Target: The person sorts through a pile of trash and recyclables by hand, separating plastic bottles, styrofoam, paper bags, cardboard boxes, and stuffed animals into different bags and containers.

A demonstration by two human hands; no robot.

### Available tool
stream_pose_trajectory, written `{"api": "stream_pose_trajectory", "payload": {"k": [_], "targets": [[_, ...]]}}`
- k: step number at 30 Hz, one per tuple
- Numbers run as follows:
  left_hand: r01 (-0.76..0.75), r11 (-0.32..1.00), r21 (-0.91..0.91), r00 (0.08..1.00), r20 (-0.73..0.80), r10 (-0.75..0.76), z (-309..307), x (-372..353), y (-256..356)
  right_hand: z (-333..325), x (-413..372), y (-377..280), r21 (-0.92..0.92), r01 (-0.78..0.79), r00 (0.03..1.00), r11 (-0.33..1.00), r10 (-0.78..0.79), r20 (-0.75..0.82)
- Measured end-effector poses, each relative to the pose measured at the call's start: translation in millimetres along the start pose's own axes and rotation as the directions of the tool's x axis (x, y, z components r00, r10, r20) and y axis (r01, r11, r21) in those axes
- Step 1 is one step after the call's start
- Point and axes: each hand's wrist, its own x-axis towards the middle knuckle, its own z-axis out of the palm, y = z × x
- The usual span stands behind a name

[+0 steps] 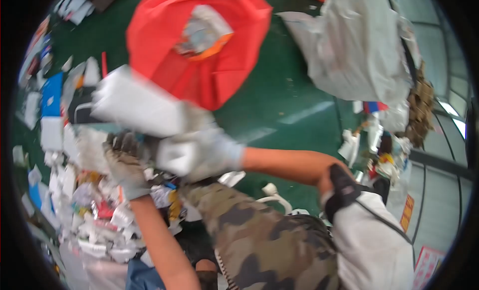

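My right hand (212,150), in a pale work glove, is closed around a long white block-like piece (139,100), blurred by motion. A shorter white piece with a hollow-looking end (177,157) lies against the same hand. My left hand (127,165) wears a glove with dark fingertips. Its fingers are stretched out over the edge of a heap of mixed scraps (100,225), close to a crumpled whitish sheet (92,147). Beyond the long white piece is a red bag (149,55) with a clear and orange wrapper (207,33) on it.
A large whitish plastic sack (354,50) stands at the upper right on the green surface (279,105). Loose scraps (381,155) lie along the right side. A blue card (51,93) is at the left, and a white curved pipe-like piece (272,192) is near my camouflage-clad leg (259,235).
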Motion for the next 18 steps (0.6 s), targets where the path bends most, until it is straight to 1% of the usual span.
{"api": "stream_pose_trajectory", "payload": {"k": [1, 2, 3, 4, 5, 6, 7, 8, 9, 10, 11, 12, 13, 14, 15, 16, 17, 18], "targets": [[-0.127, 0.985, 0.118, 0.992, 0.036, 0.124, -4.3, -15.1, 4.9, -10.3, -10.2, 9.0, 0.175, -0.104, 0.991, 0.979, 0.117, -0.061], [-0.236, 0.946, 0.222, 0.971, 0.088, 0.222, -8.6, -28.1, 3.7, -16.0, -18.9, 19.3, 0.378, -0.164, 0.963, 0.911, 0.231, -0.139], [-0.301, 0.89, 0.343, 0.954, 0.11, 0.28, -8.1, -42.9, 2.9, -36.0, -25.6, -11.1, 0.812, -0.304, 0.816, 0.498, 0.576, -0.047], [-0.294, 0.893, 0.342, 0.956, 0.099, 0.277, -9.8, -56.0, -2.5, -47.1, -44.5, 1.7, 0.614, -0.288, 0.904, 0.735, 0.42, -0.079], [-0.268, 0.861, 0.432, 0.962, 0.076, 0.261, -11.6, -70.0, -6.9, -58.3, -63.2, 14.6, 0.375, -0.194, 0.962, 0.906, 0.25, -0.108], [-0.241, 0.82, 0.519, 0.967, 0.057, 0.248, -16.7, -83.1, -9.3, -64.2, -74.9, 28.5, 0.345, -0.16, 0.97, 0.925, 0.213, -0.122], [-0.337, 0.712, 0.616, 0.939, 0.172, 0.296, -34.0, -97.2, -20.4, -70.1, -86.4, 42.1, 0.313, -0.125, 0.975, 0.941, 0.175, -0.135], [-0.432, 0.582, 0.689, 0.9, 0.289, 0.325, -55.9, -110.9, -37.7, -73.8, -94.9, 48.3, 0.055, -0.082, 0.97, 0.995, 0.093, -0.225], [-0.552, 0.513, 0.657, 0.832, 0.472, 0.292, -77.0, -125.3, -51.5, -80.4, -102.9, 49.7, -0.016, -0.129, 0.963, 0.991, 0.121, -0.242], [-0.659, 0.438, 0.611, 0.741, 0.626, 0.242, -93.1, -137.9, -55.9, -93.1, -117.7, 49.9, -0.065, -0.21, 0.946, 0.976, 0.186, -0.266], [-0.78, 0.293, 0.552, 0.595, 0.801, 0.075, -96.2, -143.5, -47.6, -106.3, -134.4, 53.2, -0.104, -0.288, 0.923, 0.952, 0.247, -0.295], [-0.869, 0.166, 0.466, 0.446, 0.883, -0.145, -101.1, -153.0, -37.0, -122.8, -156.0, 61.6, -0.135, -0.377, 0.887, 0.916, 0.316, -0.337], [-0.911, 0.184, 0.37, 0.346, 0.926, -0.151, -116.2, -167.9, -38.0, -142.2, -182.3, 74.9, -0.163, -0.479, 0.832, 0.863, 0.388, -0.396], [-0.941, 0.209, 0.266, 0.237, 0.959, -0.153, -132.2, -180.4, -46.7, -165.4, -214.6, 92.4, -0.187, -0.588, 0.756, 0.787, 0.453, -0.472], [-0.957, 0.199, 0.211, 0.173, 0.966, -0.192, -140.7, -191.6, -51.3, -197.5, -254.5, 113.1, -0.222, -0.697, 0.665, 0.682, 0.5, -0.555], [-0.968, 0.206, 0.143, 0.096, 0.97, -0.225, -148.5, -201.9, -59.3, -231.6, -298.1, 133.0, -0.298, -0.788, 0.587, 0.538, 0.514, -0.625], [-0.974, 0.187, 0.131, 0.062, 0.941, -0.334, -160.1, -212.6, -72.6, -265.5, -343.2, 149.3, -0.425, -0.844, 0.536, 0.327, 0.515, -0.669], [-0.97, 0.185, 0.158, 0.089, 0.939, -0.332, -164.2, -219.2, -83.7, -269.5, -347.3, 140.7, -0.655, -0.755, 0.564, 0.028, 0.538, -0.627]]}}
